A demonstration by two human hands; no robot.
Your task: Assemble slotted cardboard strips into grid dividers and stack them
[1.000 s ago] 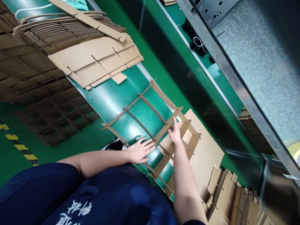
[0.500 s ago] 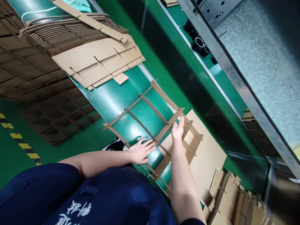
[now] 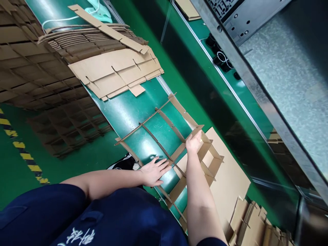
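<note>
Head view: cardboard divider grid (image 3: 178, 151) stands on green tabletop (image 3: 125, 111), partly over flat cardboard sheet (image 3: 228, 181). Left hand (image 3: 154, 172): fingers spread wide at cross strip's near end, gripping nothing. Right hand (image 3: 193, 142): at strip's far end, fingers slightly bent, can't tell if gripping. Slotted cardboard pieces (image 3: 115, 70) upper left.

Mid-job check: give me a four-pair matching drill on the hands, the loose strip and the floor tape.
1. left hand
2. right hand
3. loose cardboard strip
4. floor tape

A. yellow and black
B. toward the cardboard grid's far side
C. lying across stacked cardboard
D. fingers spread, near side

Pairs: 1-D, 2-B, 3-C, 4-A
</note>
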